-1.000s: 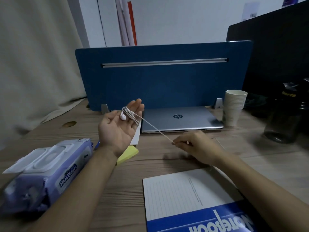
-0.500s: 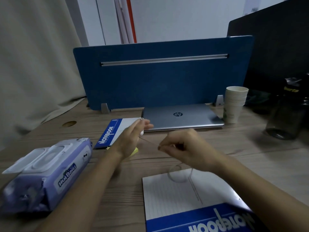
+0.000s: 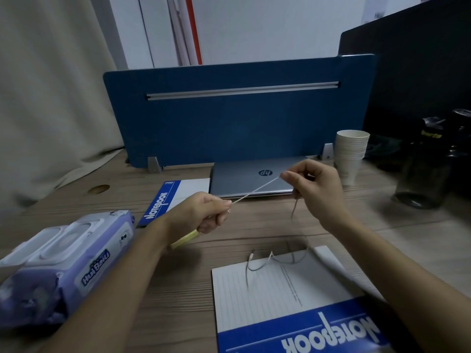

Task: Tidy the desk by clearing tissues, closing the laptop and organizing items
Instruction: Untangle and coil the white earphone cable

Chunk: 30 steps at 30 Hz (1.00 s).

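**Earphone cord pulled taut between two hands**

Both hands have risen and drawn apart since half a second ago, when they were close together low over the desk; the cord between them is now stretched straight. The left hand (image 3: 204, 215) is curled into a fist, gripping one end of the white earphone cable (image 3: 257, 190); whether the earbuds lie inside the fist cannot be told. The right hand (image 3: 314, 186) pinches the cable between thumb and forefinger, higher and farther away than the left. Below the right hand the cable's loose tail hangs down and trails onto the near notebook (image 3: 280, 296), which lies open-faced just below both wrists, its plug end resting on the lined page.

Under the left hand sit a yellow sticky-note pad (image 3: 184, 240) and, beyond it, a second notebook (image 3: 175, 197). Behind the right hand lies the closed HP laptop (image 3: 244, 179), against the blue desk divider (image 3: 229, 123). Left of the left forearm is a pack of wet wipes (image 3: 63, 266). Right of the right hand stand a stack of paper cups (image 3: 350, 154) and a dark bottle (image 3: 425, 174), all on the wooden desk (image 3: 178, 301).
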Available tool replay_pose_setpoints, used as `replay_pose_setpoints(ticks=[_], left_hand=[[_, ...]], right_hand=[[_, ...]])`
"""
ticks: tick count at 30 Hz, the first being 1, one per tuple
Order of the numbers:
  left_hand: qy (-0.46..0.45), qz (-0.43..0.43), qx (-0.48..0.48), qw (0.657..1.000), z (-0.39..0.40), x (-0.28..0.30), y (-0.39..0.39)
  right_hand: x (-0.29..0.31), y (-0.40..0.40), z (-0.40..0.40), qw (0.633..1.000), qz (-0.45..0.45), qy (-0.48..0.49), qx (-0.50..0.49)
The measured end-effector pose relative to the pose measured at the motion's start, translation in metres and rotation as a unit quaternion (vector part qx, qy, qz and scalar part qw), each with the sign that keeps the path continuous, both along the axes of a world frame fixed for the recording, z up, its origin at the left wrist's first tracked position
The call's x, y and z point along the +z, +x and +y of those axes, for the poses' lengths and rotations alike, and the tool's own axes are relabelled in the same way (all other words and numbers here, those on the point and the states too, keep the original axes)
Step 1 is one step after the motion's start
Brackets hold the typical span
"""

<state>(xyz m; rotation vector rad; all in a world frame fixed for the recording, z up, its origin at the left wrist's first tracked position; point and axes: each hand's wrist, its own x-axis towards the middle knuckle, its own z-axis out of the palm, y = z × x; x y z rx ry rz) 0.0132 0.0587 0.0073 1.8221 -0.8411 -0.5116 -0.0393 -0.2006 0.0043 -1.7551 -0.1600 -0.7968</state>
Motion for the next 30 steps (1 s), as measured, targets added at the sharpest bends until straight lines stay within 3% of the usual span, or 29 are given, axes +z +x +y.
replay_pose_setpoints(ticks=[5,7,9,15,19,21,23,26,30], left_hand=[[-0.104,0.137,-0.126,0.977,0.001,0.008,-0.005],[-0.188,0.208,-0.156,0.947,-0.001,0.011,-0.008],[-0.279,0.268,-0.163,0.907,-0.003,0.014,-0.01],[-0.526,0.301,0.042,0.794,-0.008,0.012,-0.002],[-0.57,0.265,0.114,0.769,-0.004,0.007,0.012],[-0.559,0.227,0.145,0.784,0.0,0.003,0.019],[-0.496,0.145,0.196,0.833,0.002,-0.003,0.024],[-0.272,-0.053,0.247,0.928,0.0,-0.014,0.023],[-0.021,-0.181,0.16,0.97,-0.005,-0.029,0.018]], right_hand=[[-0.008,0.006,-0.003,0.997,0.023,0.067,0.014],[-0.013,0.009,-0.003,0.997,0.042,0.063,0.014],[-0.017,0.01,-0.001,0.998,0.055,-0.003,0.002],[-0.025,0.002,0.021,0.955,0.052,-0.29,0.037],[-0.025,-0.01,0.043,0.899,0.072,-0.414,0.127],[-0.024,-0.017,0.053,0.878,0.055,-0.446,0.162],[-0.021,-0.023,0.06,0.869,0.031,-0.459,0.182],[-0.015,-0.028,0.063,0.873,0.015,-0.449,0.188],[-0.007,-0.027,0.051,0.919,-0.021,-0.372,0.132]])
